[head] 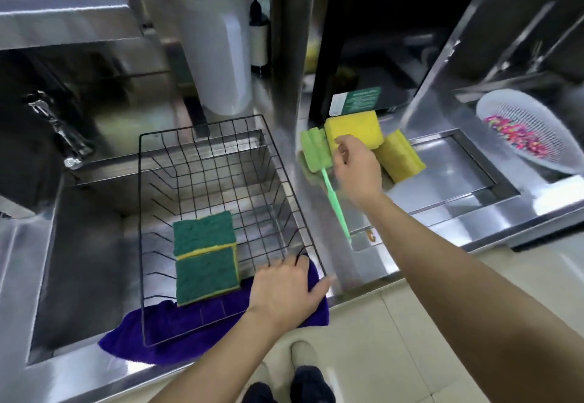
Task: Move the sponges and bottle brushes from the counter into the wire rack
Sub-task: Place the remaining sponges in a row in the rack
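While the left hand (284,289) is resting with fingers spread on the near rim of the black wire rack (221,162), the right hand (357,168) is closing its fingers around the green foam bottle brush (314,153) beside two yellow sponges (354,129) on the steel tabletop (316,200), and should lift it clear before swinging over.

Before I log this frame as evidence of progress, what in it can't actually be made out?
Head view only:
- Right hand: its back hides the fingertips, so a grip on the green bottle brush or yellow sponge is unclear.
- Purple cloth: partly under the wire rack and left hand.
- Green label: print blurred.
- White colander: cut off by the right edge.
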The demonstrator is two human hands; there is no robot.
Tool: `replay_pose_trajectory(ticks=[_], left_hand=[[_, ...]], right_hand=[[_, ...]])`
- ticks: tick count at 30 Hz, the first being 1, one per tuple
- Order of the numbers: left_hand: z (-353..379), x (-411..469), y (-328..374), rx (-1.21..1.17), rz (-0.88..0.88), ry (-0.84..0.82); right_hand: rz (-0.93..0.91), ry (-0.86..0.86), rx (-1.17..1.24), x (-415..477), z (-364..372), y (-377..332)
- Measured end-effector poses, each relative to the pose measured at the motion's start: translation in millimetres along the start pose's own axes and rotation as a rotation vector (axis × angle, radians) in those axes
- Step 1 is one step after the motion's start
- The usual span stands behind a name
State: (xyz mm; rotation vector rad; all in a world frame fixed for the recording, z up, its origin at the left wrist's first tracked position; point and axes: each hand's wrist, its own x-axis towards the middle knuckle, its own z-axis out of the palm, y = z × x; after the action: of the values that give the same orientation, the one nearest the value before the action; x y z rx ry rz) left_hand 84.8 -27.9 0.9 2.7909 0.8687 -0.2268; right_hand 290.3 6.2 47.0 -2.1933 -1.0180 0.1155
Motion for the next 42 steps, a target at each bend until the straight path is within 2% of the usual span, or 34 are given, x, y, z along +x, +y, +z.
replay_pose_trajectory(ticks=[3,5,8,14,19,21,23,25,28,30,34,37,40,42], left_hand=[[-3.2,4.3,7.2,-0.003,-0.055,-0.036],[-4.4,6.8,10.5,-0.019,-0.086,-0.064],[-6.2,10.4,14.0,-0.022,-0.111,-0.089],[-6.8,9.8,15.4,-0.009,-0.134,-0.091],[-5.1,11.4,15.4,-0.014,-0.141,-0.075],[-5.0,11.2,15.5,-0.017,-0.139,-0.062],[-5.2,10.8,15.4,-0.015,-0.134,-0.052],[-4.6,10.9,15.0,-0.013,-0.131,-0.045],[-3.0,10.9,13.9,-0.021,-0.124,-0.025],[-1.9,9.7,12.8,-0.021,-0.116,-0.006],[-1.5,6.7,10.1,-0.017,-0.089,0.038],[-3.1,-1.1,2.3,0.000,-0.090,0.119],[-8.6,-14.7,-16.4,-0.015,-0.144,0.202],[-8.5,-31.5,-42.1,-0.027,-0.224,0.264]], right_hand=[[0.113,0.133,-0.167,12.6,-19.9,34.0],[0.206,0.157,-0.280,18.8,-28.6,54.5],[0.318,0.104,-0.296,24.4,-34.5,78.4],[0.381,-0.120,-0.346,33.9,-39.2,112.5],[0.406,-0.032,-0.400,38.0,-39.4,117.9],[0.466,0.094,-0.308,36.1,-38.9,116.3],[0.546,0.243,-0.109,34.4,-41.1,110.0],[0.563,0.313,0.066,35.5,-44.1,102.5],[0.519,0.390,0.242,40.2,-50.7,87.2],[0.396,0.422,0.338,42.4,-53.1,71.3],[0.168,0.248,0.314,45.6,-48.5,24.5],[0.105,0.052,0.272,45.8,-31.4,-9.9],[0.045,-0.161,0.275,39.4,-4.4,-41.1],[-0.063,-0.307,0.227,24.3,26.4,-77.4]])
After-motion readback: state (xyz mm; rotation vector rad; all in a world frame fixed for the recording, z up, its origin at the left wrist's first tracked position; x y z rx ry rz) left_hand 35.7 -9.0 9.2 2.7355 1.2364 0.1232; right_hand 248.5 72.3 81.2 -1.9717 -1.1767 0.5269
